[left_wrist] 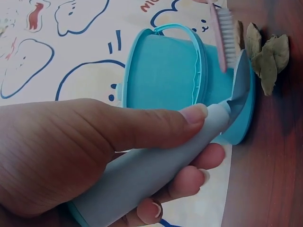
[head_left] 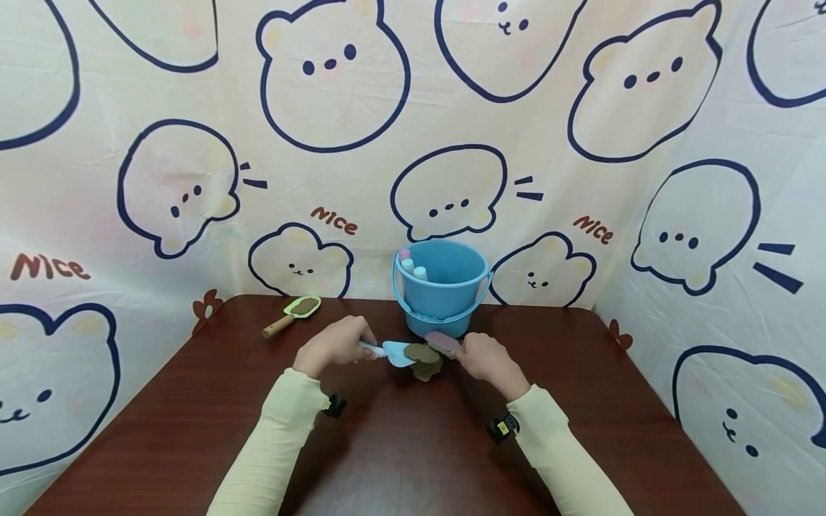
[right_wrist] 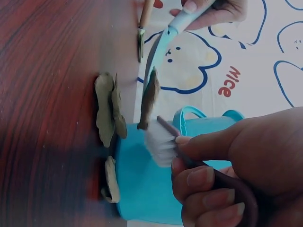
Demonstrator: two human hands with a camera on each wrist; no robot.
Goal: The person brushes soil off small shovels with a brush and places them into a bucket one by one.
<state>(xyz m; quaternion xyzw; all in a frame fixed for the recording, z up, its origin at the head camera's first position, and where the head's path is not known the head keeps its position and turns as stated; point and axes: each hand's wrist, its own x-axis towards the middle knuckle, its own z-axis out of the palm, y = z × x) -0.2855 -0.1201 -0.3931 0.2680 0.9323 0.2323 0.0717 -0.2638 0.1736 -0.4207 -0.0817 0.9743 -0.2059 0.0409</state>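
Note:
My left hand (head_left: 338, 342) grips the pale blue handle of a small trowel (head_left: 395, 354), thumb along the top in the left wrist view. A brown dried leaf (right_wrist: 150, 97) lies at the trowel's blade. In my right hand (head_left: 485, 360) is a mauve-pink brush (head_left: 442, 342), its white bristles (right_wrist: 160, 144) right at the end of that leaf. Below the blade, several olive-brown leaves (right_wrist: 105, 109) are on the table. Just behind them stands a light blue bucket (head_left: 445, 301), its handle hanging down in front.
Light blue and pink handle ends (head_left: 421, 274) stick up inside the bucket's left side. A green-rimmed scoop (head_left: 277, 327) with a wooden handle and a brownish patch in its head lies at the table's back left. A printed cloth (head_left: 335, 179) hangs behind the dark wooden table (head_left: 400, 459).

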